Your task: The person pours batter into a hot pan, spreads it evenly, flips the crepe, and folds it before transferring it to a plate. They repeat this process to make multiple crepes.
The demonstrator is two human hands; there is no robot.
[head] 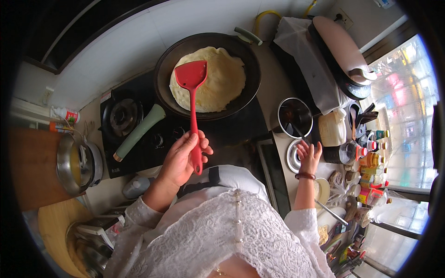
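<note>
My left hand (184, 156) is closed around the handle of a red spatula (192, 78). Its blade is over a pale, thin flatbread (222, 80) in a dark, wide pan (252, 87); whether the two touch is unclear. On the right, my right hand (308, 156) is held with its fingers apart over a round metal lid or dish (293, 156). Just beyond its fingertips stands a steel pot (281, 120) containing dark brown liquid or sauce. A dark utensil handle (298, 131) leans from the pot toward those fingertips, and I cannot see whether they touch it.
The pan's green handle (140, 133) crosses the black cooktop (226, 133) beside a free burner (123, 113). A metal bowl (66, 166) with yellow liquid sits left. An electric griddle (337, 48) stands back right. Several bottles (372, 160) line the window side, near a cream-coloured bowl (324, 189).
</note>
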